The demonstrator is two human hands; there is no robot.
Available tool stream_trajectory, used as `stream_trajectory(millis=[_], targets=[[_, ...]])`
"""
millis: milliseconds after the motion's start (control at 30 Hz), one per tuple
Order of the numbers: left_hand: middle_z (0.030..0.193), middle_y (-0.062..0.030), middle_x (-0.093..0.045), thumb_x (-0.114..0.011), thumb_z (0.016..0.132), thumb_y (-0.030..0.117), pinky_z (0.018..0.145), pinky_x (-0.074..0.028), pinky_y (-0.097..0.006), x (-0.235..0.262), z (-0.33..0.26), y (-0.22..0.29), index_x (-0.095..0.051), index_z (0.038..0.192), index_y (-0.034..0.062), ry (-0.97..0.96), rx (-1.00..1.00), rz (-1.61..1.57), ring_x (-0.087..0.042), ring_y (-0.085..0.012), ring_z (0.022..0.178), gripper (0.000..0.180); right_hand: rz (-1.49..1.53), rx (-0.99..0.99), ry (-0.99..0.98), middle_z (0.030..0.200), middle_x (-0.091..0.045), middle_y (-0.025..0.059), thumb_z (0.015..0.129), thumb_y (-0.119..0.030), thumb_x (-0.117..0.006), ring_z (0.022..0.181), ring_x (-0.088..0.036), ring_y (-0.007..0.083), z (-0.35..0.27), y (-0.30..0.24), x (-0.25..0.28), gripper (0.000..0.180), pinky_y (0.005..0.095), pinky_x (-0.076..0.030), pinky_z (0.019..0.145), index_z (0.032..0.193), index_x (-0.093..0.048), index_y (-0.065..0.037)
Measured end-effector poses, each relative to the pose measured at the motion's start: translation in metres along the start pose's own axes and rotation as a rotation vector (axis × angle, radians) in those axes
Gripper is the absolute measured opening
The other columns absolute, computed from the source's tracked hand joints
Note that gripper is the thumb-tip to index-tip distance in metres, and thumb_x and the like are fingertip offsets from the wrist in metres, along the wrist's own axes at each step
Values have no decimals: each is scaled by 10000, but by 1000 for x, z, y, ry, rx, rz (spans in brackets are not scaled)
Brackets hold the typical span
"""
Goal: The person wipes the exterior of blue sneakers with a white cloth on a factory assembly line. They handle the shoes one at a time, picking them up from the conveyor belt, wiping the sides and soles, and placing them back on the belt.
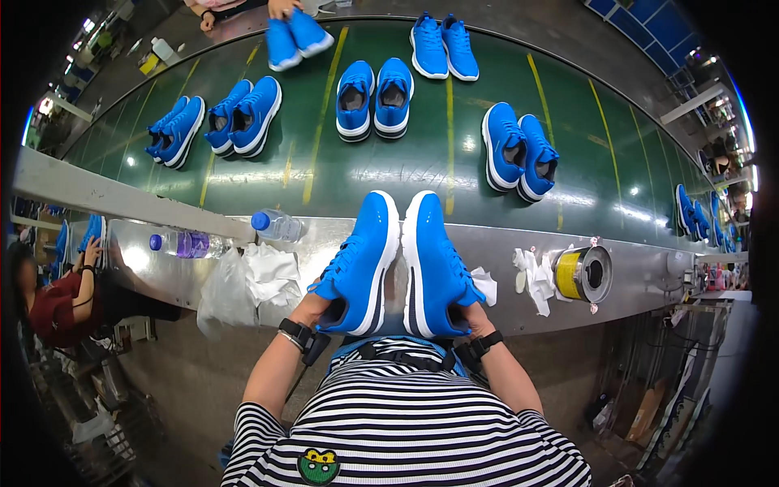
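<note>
My left hand (310,310) holds a blue sneaker (365,252) by its heel end, with the fingers mostly hidden at the collar. On the other side, my right hand (477,318) grips the matching blue sneaker (436,256) in the same way. The two shoes stand close together with their toes pointing away from me. Their white soles face each other across a narrow gap, and their laced uppers turn outward. Both are above the near metal ledge (337,235), in front of my striped shirt. Black bands circle both wrists.
Beyond the ledge runs a green conveyor belt (284,174) with yellow lines, carrying several pairs of blue sneakers (375,97). Capped bottles (277,225), crumpled white paper (272,272) and an open can (583,274) sit along the ledge. Across the belt, another person's hand (284,8) holds a pair of sneakers.
</note>
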State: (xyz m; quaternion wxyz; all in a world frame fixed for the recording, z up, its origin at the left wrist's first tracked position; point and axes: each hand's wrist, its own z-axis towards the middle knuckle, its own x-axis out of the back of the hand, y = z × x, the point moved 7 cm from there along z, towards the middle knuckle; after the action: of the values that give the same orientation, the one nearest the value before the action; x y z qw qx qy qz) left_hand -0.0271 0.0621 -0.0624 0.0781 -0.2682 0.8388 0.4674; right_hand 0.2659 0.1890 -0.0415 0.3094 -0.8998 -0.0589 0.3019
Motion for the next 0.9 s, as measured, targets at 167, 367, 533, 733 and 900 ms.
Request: stream_trajectory(millis=[167, 367, 533, 733, 900], targets=[[1265, -94, -528, -578, 881, 181, 955, -417, -308, -22, -15, 43, -410, 1346, 10, -5, -191, 354, -512, -156, 1105, 523, -17, 64, -9, 1300, -503, 90, 899, -192, -580, 1148, -507, 183, 3, -2, 18, 499, 314, -401, 982, 1344, -414, -40], [1345, -86, -468, -677, 802, 164, 1029, -347, -304, -47, -35, 76, -334, 1412, 52, -69, -335, 337, -452, -177, 1217, 708, -247, 225, -69, 1318, -484, 85, 882, -195, -596, 1172, -484, 176, -4, -15, 32, 558, 304, -376, 1001, 1370, -380, -32], [1397, -100, -402, -744, 723, 142, 1050, -328, -322, -37, -42, 76, -354, 1408, 91, -15, -454, 492, -402, -211, 1272, 790, -409, 407, -37, 1303, -491, 83, 829, -159, -641, 1178, -474, 169, -26, -42, 14, 637, 303, -359, 1008, 1385, -356, -34], [1280, -161, -432, -719, 644, 71, 1018, -347, -379, -60, -68, 105, -413, 1378, 121, 227, -696, 999, -424, -328, 1197, 797, -731, 620, 116, 1244, -492, 118, 746, -68, -656, 1158, -473, 232, -45, -65, -5, 639, 344, -362, 998, 1337, -415, -53], [1219, -199, -398, -702, 548, 68, 937, -327, -471, -89, -78, 102, -436, 1350, 129, 527, -766, 1498, -405, -380, 1089, 847, -1246, 796, 388, 1170, -415, 213, 618, -130, -710, 1085, -430, 371, -62, -75, -54, 756, 437, -353, 955, 1326, -445, -127]])
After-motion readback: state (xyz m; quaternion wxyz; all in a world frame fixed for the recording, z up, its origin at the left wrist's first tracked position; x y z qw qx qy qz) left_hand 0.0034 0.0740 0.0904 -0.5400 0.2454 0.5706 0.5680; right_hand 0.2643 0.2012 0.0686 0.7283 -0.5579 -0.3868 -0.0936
